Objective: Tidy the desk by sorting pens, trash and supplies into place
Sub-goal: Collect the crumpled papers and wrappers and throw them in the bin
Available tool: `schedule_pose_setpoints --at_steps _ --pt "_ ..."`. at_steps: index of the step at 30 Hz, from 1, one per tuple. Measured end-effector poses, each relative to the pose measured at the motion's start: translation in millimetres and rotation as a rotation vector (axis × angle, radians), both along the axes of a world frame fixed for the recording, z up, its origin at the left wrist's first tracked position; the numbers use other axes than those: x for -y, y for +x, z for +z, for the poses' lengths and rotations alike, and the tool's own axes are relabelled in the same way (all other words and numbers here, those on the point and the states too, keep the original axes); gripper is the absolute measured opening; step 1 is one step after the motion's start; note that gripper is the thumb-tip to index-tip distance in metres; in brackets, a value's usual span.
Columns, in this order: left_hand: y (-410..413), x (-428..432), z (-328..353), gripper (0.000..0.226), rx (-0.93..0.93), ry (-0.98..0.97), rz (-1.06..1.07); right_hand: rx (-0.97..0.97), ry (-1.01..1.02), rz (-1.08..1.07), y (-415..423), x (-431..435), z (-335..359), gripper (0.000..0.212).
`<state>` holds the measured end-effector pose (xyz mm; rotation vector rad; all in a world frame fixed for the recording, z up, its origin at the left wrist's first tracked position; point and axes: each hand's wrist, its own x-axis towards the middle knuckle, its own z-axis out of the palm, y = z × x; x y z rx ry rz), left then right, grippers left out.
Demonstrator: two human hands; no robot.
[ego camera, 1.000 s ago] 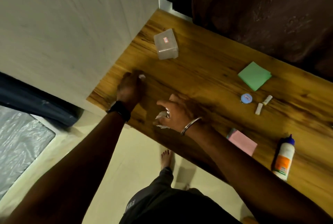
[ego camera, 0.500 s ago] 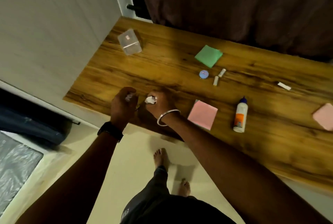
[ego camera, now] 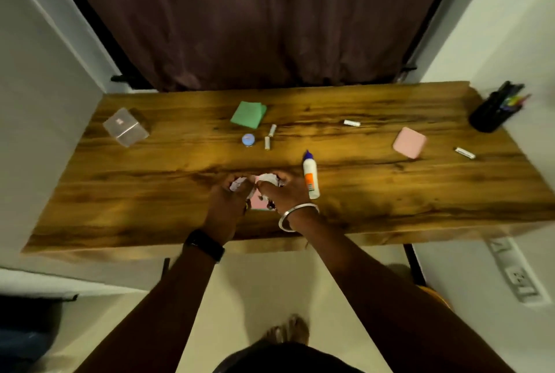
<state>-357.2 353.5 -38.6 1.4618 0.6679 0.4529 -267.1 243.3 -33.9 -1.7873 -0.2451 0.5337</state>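
My left hand (ego camera: 225, 201) is closed on a crumpled scrap of paper (ego camera: 237, 185) over the front middle of the wooden desk (ego camera: 390, 192). My right hand (ego camera: 282, 192) sits right beside it, closed on a second crumpled paper (ego camera: 267, 179). A pink sticky-note pad (ego camera: 256, 201) lies under and between both hands, mostly hidden. A glue bottle (ego camera: 310, 176) lies just right of my right hand.
A green note pad (ego camera: 248, 114), a small blue round tin (ego camera: 248, 140) and two small white sticks (ego camera: 269, 136) lie mid-desk. A clear plastic box (ego camera: 125, 127) is at far left. A pink pad (ego camera: 409, 142), more white sticks (ego camera: 352, 123) and a black pen holder (ego camera: 492, 111) are on the right.
Both hands have slid right along the desk's front with their paper scraps and now meet over the pink pad. The view has swung right, showing the pen holder.
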Motion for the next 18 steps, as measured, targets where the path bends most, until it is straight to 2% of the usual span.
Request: schedule_pose_setpoints --at_steps 2,5,7,11,18 --pt "15.0 22.6 6.0 0.018 0.039 -0.050 -0.022 -0.050 0.098 -0.124 1.5 21.0 2.6 0.009" --pt "35.3 53.3 11.0 0.024 0.064 -0.150 -0.063 -0.167 0.241 -0.308 0.5 55.5 9.9 0.027" --pt "48.6 74.5 13.4 0.026 0.038 -0.203 -0.123 -0.250 0.332 -0.415 -0.9 79.7 15.6 0.029" --pt "71.9 133.1 15.0 0.017 0.030 -0.359 -0.245 -0.334 0.418 -0.604 -3.3 138.1 21.8 0.020" --pt "112.1 264.1 13.2 0.009 -0.080 -0.517 -0.492 -0.390 0.489 -0.934 1.2 262.5 20.9 0.023"
